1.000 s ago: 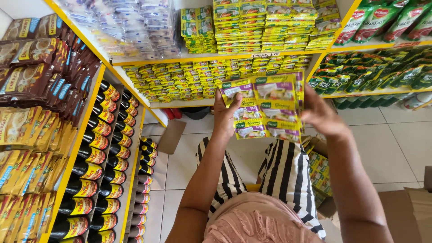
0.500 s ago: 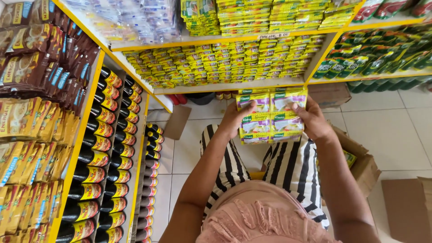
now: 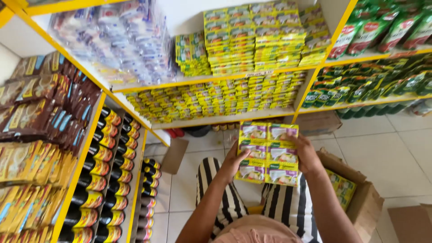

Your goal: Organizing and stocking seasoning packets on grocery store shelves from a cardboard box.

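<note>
Head view shows left hand [image 3: 235, 163] and right hand [image 3: 306, 153] gripping yellow-green packets [image 3: 268, 153] by the sides — held before the yellow shelves [image 3: 225, 120].

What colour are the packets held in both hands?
Yellow and green with pale food pictures; the packets sit between the left hand and right hand, clearest in the head view.

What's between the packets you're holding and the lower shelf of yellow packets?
In the head view, only bare white floor tile shows between the held sachet packets and the lower shelf.
</note>
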